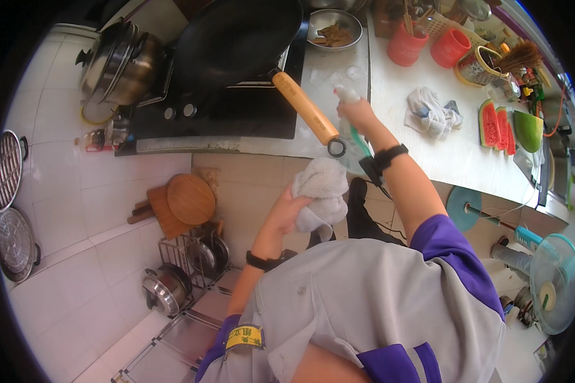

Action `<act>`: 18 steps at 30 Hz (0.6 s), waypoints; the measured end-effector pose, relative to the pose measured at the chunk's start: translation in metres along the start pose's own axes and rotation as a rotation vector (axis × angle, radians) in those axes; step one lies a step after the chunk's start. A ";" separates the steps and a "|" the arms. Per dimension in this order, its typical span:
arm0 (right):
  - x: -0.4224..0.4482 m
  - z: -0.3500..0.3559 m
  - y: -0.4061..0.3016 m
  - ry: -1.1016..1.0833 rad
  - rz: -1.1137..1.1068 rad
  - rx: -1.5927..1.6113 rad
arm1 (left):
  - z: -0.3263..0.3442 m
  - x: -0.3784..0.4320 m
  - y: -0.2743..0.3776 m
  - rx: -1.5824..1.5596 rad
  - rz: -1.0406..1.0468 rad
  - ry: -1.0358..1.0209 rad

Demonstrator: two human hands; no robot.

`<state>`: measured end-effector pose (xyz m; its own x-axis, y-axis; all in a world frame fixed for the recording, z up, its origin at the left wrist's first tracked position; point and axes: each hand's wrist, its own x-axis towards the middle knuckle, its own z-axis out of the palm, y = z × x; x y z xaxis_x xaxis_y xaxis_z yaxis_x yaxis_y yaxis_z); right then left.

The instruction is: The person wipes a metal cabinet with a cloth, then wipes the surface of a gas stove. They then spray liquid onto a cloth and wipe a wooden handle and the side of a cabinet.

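Observation:
My left hand (291, 209) grips a folded light-grey towel (322, 191) in front of my body, below the counter edge. My right hand (361, 116) is wrapped around a spray bottle (348, 94) with a white spray head and a greenish body, mostly covered by the hand and wrist. Its nozzle points towards the strip of counter (333, 95) beside the cooktop. Whitish foam patches (353, 73) lie on that strip. Just left of the bottle, the wooden handle (306, 107) of a black wok (235, 38) juts past the cooktop (211, 115).
A steel bowl (335, 29) with brown pieces sits at the back. On the white counter are a crumpled cloth (431, 114), watermelon slices (490, 125) and red holders (407, 48). A lidded pot (124, 67) stands left; a fan (556, 285) stands right.

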<state>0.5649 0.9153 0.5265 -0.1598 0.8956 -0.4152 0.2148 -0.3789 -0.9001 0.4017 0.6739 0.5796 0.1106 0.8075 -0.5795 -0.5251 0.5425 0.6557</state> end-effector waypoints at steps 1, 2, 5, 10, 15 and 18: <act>-0.012 -0.001 0.003 -0.021 0.022 -0.112 | -0.001 0.000 0.001 0.000 0.001 0.003; -0.023 -0.001 0.008 -0.019 0.020 -0.115 | -0.002 0.000 0.001 0.000 0.002 0.005; -0.052 -0.009 0.025 0.058 -0.073 -0.149 | -0.004 0.001 0.002 -0.011 -0.007 0.017; -0.075 -0.028 0.034 0.087 -0.055 -0.185 | 0.012 0.012 0.011 0.079 -0.016 -0.113; -0.087 -0.038 0.004 0.095 -0.367 -0.132 | 0.030 0.021 0.016 0.097 0.011 -0.158; -0.090 -0.051 -0.016 0.119 -0.517 -0.107 | 0.043 0.030 0.023 0.031 -0.015 -0.226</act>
<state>0.6253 0.8526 0.5853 -0.1621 0.9815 0.1022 0.2352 0.1390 -0.9620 0.4291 0.7201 0.5981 0.3058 0.8289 -0.4683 -0.4967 0.5586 0.6643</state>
